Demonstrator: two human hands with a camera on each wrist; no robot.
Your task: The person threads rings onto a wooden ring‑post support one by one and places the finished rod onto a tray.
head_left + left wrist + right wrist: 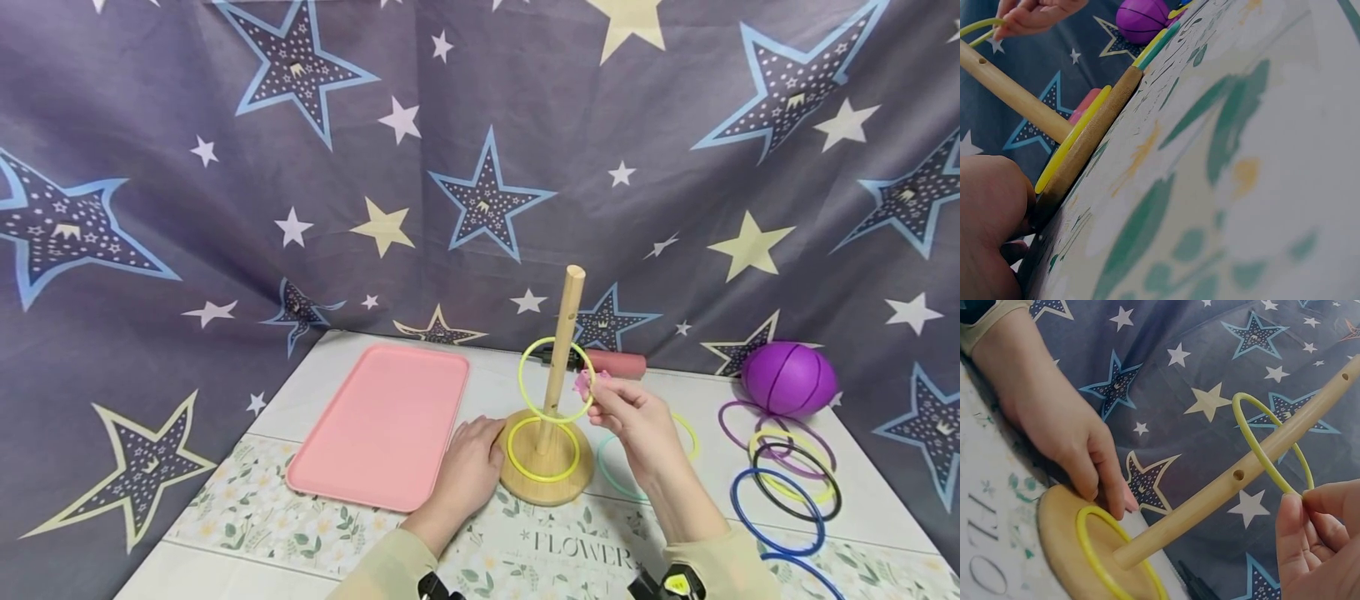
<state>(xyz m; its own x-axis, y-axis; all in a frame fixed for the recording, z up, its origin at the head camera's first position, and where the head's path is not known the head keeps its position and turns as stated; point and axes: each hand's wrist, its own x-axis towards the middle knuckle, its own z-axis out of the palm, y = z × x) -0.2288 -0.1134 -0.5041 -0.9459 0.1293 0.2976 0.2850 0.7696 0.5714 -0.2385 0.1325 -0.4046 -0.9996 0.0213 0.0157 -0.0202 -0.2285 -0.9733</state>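
Note:
My right hand [630,421] pinches a thin yellow-green ring [522,375] between thumb and fingers. That ring loops around the wooden post [1210,487], partway up, tilted on edge. Lower down, a second yellow ring [510,450] lies on the round wooden base [551,493], encircling the foot of the post. At the base's left edge, my left hand [468,471] holds the stand, thumb and fingers at the rim. A small pink piece [581,383] shows beside the right fingertips in the head view.
A pink tray [375,425] lies left of the stand. Behind the post is a pump with a red barrel [615,364]. Rings in yellow, black and blue [735,500] overlap at the right, before a purple ball [787,379]. A teal ring [611,475] lies behind the right forearm.

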